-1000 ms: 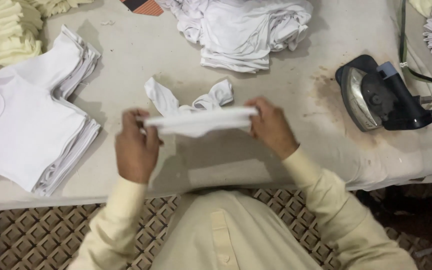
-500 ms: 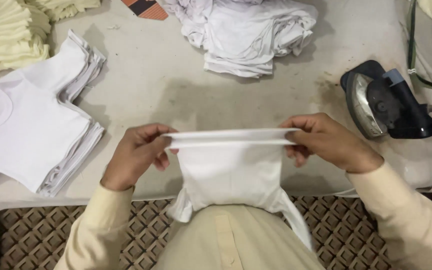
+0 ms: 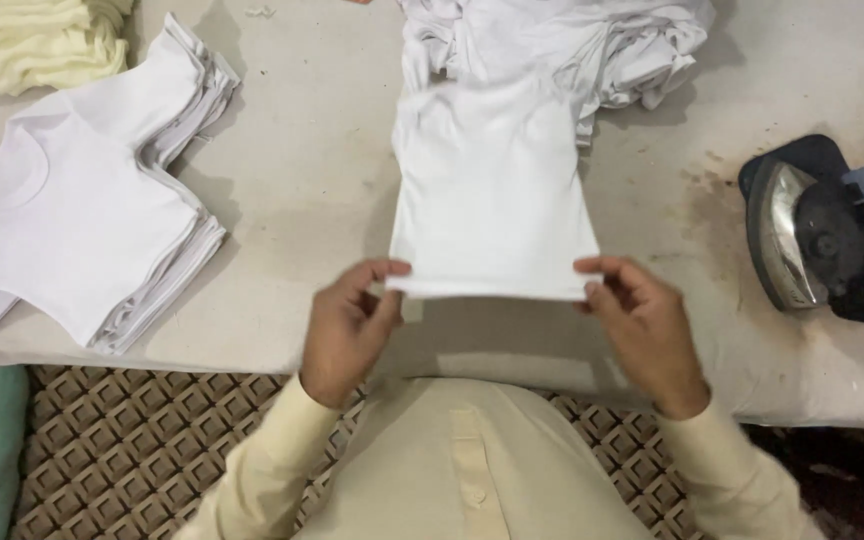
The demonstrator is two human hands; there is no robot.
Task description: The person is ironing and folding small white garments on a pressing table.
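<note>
Plainly the shirt point(image 3: 492, 190) is a light, limp thing: a small white knit garment, stretched flat over the padded table point(image 3: 312, 150) in front of the person, its far end running up against the loose heap point(image 3: 592, 40) of white garments at the back. The left hand point(image 3: 347, 330) pinches the near left corner of the hem, thumb on top and fingers curled under; the right hand point(image 3: 642, 335) does the same at the near right corner. Both grips are closed on the cloth, nothing else in them, and the hem is pulled taut between them, lifted a little off the table.

Such cloth, I judge, has no stiffness of its own. It will sag and fold wherever it is not held, so the corners and the hem edge are the sensible places to take it, with two hands kept apart to hold it square. It is neither slippery nor fragile, though it creases easily and would pick up dirt from the stained patch of table near the iron point(image 3: 822, 235), which rests well off to the right.

To the left lies a neat stack point(image 3: 72, 210) of flat white shirts, with yellow garments point(image 3: 37, 40) beyond it.
</note>
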